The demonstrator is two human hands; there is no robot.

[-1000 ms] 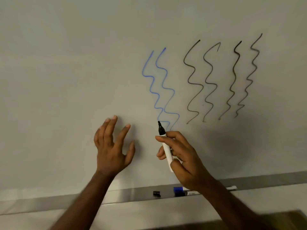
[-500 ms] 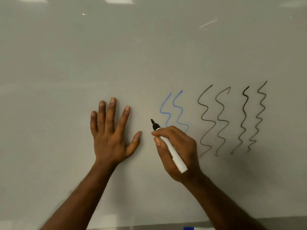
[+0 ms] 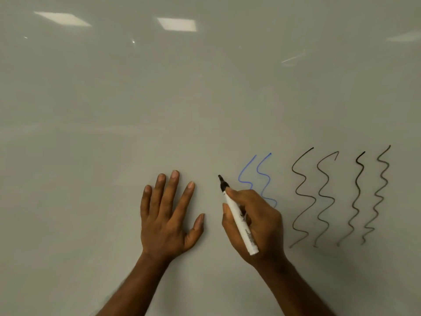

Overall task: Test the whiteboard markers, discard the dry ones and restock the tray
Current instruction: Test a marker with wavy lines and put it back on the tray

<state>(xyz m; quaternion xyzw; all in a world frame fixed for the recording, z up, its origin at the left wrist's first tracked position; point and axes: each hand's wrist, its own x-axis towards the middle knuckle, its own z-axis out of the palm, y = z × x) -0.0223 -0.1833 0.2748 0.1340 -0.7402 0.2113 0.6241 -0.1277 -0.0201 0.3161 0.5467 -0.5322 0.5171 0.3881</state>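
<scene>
Two hands on whiteboard point(image 3: 114, 99), both sitting lower in frame than 0.5 s ago; tray edge gone from view. Left hand point(image 3: 168, 215) same flat pose, fingers spread, holding nothing. Right hand point(image 3: 255, 222) closed around marker point(image 3: 239, 222), white barrel running down across palm side, end poking out near wrist. Black tip up-left past fingertips, at or just off board, left of blue squiggles point(image 3: 257, 176). Black squiggles point(image 3: 341, 197) further right.

Two ceiling lights point(image 3: 176, 24) glare as pale reflected rectangles near the top of a glossy grey-white wall surface point(image 3: 91, 110) filling the view.
</scene>
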